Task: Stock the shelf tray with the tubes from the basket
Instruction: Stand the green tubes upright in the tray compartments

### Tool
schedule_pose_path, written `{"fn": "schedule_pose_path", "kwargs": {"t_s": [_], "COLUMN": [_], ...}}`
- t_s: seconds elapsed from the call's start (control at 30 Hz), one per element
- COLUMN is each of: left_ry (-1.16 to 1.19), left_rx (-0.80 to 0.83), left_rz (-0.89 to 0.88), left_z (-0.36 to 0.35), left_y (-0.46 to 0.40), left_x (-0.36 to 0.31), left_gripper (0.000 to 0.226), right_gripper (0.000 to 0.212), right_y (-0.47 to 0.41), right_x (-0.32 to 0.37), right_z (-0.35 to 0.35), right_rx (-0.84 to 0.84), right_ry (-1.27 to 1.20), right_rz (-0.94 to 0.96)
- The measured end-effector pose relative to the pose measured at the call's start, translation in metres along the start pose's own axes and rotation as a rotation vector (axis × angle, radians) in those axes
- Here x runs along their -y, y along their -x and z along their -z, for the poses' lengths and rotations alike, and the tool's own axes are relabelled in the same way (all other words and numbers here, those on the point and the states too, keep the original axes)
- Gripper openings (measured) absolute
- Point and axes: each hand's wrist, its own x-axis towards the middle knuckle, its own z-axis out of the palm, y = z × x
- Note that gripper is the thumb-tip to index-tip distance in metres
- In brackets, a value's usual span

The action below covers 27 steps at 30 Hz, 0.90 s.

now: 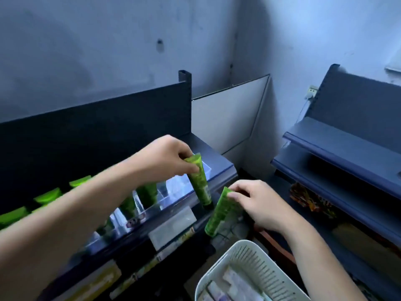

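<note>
My left hand (167, 157) pinches a green tube (198, 181) at frame center, above the clear tray (184, 187). My right hand (258, 203) grips a second tube (221, 211) just below it.

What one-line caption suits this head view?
Left hand and right hand each pinch a green plastic tube near the clear shelf tray.

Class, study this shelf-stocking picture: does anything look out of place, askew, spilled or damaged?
Nothing looks spilled or damaged. The left hand and right hand each pinch a green tube by its crimped end, tilted and not yet in the clear tray. The picture is blurred.
</note>
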Motion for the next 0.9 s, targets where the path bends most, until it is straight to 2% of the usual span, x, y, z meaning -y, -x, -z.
{"fn": "schedule_pose_path", "kwargs": {"t_s": [0.1, 0.23, 0.5, 0.73, 0.9], "left_ry": [0.092, 0.070, -0.277, -0.416, -0.483], "left_rx": [-0.179, -0.161, -0.092, -0.056, 0.005], "left_rz": [-0.014, 0.026, -0.034, -0.046, -0.002], "left_z": [0.063, 0.092, 0.032, 0.019, 0.006], "left_y": [-0.016, -0.038, -0.053, -0.060, -0.057], "left_x": [0.012, 0.038, 0.080, 0.095, 0.103], "left_gripper": [0.014, 0.020, 0.015, 0.010, 0.014], "right_gripper": [0.010, 0.011, 0.014, 0.016, 0.022], "right_y": [-0.035, -0.081, -0.130, -0.142, -0.145], "right_x": [0.049, 0.089, 0.097, 0.093, 0.083], "right_z": [0.020, 0.025, -0.033, -0.058, -0.078], "right_rx": [-0.113, -0.125, -0.011, 0.012, 0.118], "right_ry": [-0.033, -0.041, 0.030, 0.056, 0.152], "right_rz": [0.092, 0.134, 0.141, 0.140, 0.101]}}
